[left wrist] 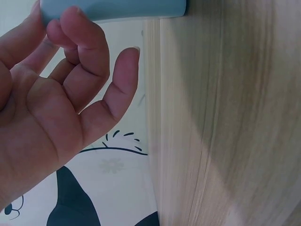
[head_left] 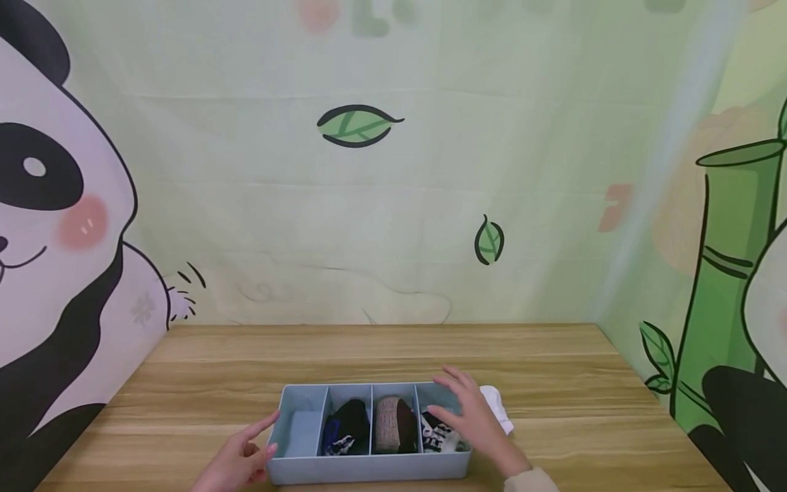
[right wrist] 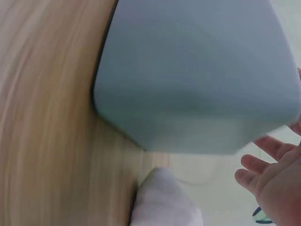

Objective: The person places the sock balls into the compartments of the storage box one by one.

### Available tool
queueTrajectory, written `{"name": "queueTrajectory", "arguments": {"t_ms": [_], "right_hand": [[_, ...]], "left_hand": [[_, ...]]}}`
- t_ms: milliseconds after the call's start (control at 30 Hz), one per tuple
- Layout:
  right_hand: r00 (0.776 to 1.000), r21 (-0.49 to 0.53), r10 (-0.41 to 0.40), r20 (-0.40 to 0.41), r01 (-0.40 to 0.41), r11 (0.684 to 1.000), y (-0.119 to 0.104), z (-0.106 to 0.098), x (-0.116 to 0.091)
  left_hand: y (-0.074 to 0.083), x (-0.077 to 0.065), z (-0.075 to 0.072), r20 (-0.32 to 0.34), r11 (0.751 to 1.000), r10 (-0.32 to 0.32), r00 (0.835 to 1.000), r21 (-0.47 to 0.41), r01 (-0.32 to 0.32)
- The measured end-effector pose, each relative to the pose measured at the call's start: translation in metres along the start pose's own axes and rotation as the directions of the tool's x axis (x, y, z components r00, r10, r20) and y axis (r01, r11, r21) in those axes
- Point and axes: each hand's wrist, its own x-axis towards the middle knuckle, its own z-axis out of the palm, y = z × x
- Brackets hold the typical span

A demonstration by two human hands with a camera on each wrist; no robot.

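A light blue box with compartments in a row stands near the table's front. My left hand touches its left end with the thumb and forefinger; the other fingers are loosely bent in the left wrist view. Over the rightmost compartment hovers my right hand, fingers spread, holding nothing. Below it lie black-and-white patterned socks. Grey-and-brown rolled socks fill the neighbouring compartment, and black socks with blue the one left of that. The leftmost compartment shows its bare floor.
A white sock-like cloth lies on the wooden table just beyond the box's right end, partly hidden by the right hand. Behind the table hangs a pale green backdrop with panda, leaf and bamboo drawings.
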Motion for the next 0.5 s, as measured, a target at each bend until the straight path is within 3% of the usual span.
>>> {"name": "queueTrajectory", "arguments": {"t_ms": [200, 500], "right_hand": [[0.999, -0.053, -0.016, -0.039, 0.014, 0.998, 0.007, -0.009, -0.004], [0.997, -0.077, 0.064, -0.032, -0.066, 0.995, 0.021, -0.021, -0.01]], "left_hand": [[0.001, -0.001, 0.0, 0.01, 1.0, 0.014, 1.0, -0.011, -0.014], [0.0, -0.002, 0.001, 0.01, 0.999, 0.047, 0.999, 0.0, -0.047]]}}
